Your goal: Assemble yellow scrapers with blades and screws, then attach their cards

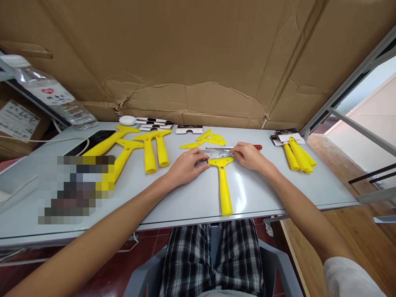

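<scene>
A yellow plastic scraper (224,192) lies on the grey table (256,194) with its handle toward me. A metal blade (218,155) sits across its head. My left hand (187,167) grips the left end of that head, and my right hand (249,157) pinches the right end. Behind them lies a red-handled screwdriver (256,147), its shaft passing just beyond my fingertips. Flat yellow plastic pieces (206,141) lie further back. Several loose yellow handles (149,154) lie left of my left hand, and a bundle of yellow handles (298,154) lies right of my right hand.
Printed packaging cards (286,137) stand at the back right, and a white card (189,129) lies at the back middle. A black phone (95,142) and a blurred patch (76,189) occupy the left. Corrugated cardboard (185,53) forms the back wall. A plastic bottle (52,93) stands upper left.
</scene>
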`<state>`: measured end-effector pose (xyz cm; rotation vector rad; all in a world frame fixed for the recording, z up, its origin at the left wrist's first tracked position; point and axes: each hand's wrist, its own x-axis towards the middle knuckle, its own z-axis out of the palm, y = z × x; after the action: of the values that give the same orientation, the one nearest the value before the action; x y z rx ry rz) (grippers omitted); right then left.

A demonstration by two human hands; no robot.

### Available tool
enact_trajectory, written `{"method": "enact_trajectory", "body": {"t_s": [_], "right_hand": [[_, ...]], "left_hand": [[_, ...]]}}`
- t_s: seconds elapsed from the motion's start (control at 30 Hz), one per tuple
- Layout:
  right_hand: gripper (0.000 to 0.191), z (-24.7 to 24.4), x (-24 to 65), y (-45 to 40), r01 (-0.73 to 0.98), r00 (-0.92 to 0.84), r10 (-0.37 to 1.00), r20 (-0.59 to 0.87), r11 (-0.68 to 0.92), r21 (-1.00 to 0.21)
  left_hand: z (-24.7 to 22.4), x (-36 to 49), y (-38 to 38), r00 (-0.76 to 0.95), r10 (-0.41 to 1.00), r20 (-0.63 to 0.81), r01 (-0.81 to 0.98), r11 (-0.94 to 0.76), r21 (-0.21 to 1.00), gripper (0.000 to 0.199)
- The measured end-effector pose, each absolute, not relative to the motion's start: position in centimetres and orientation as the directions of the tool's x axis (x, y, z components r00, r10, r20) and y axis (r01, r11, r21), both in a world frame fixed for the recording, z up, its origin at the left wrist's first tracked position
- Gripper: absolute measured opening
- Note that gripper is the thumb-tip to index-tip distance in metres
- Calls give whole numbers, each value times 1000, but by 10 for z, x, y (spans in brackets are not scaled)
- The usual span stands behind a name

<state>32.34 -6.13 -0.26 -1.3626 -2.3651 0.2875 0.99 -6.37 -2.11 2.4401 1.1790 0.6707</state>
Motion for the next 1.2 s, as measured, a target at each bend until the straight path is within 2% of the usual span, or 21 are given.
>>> {"method": "enact_trajectory", "body": {"t_s": [0.13,0.3,0.5,0.67,0.97,1.1,1.2], "right_hand": [[42,-3,327,-69,773,-472,844,255,536,-341],[51,-17,325,-95,799,-489,845,216,534,-278],[68,-37,320,-122,866,-432,895,110,446,-226],[71,-30,317,-124,879,-440,896,57,443,-177],[65,-17,311,-123,877,-445,895,30,442,-188],[54,-1,298,-138,902,-377,916,137,396,-171],[43,12,277,-157,949,-257,949,182,283,-136]], "left_hand": [[-21,10,-65,530,805,268,641,-587,495,41],[-24,8,-69,502,817,283,653,-573,495,41],[-37,4,-85,438,818,372,763,-557,328,42],[-40,7,-94,431,844,320,824,-512,241,50],[-35,11,-97,437,874,213,861,-475,183,60],[-33,9,-110,429,887,171,857,-459,232,63],[-34,5,-124,423,891,164,852,-453,262,65]]}}
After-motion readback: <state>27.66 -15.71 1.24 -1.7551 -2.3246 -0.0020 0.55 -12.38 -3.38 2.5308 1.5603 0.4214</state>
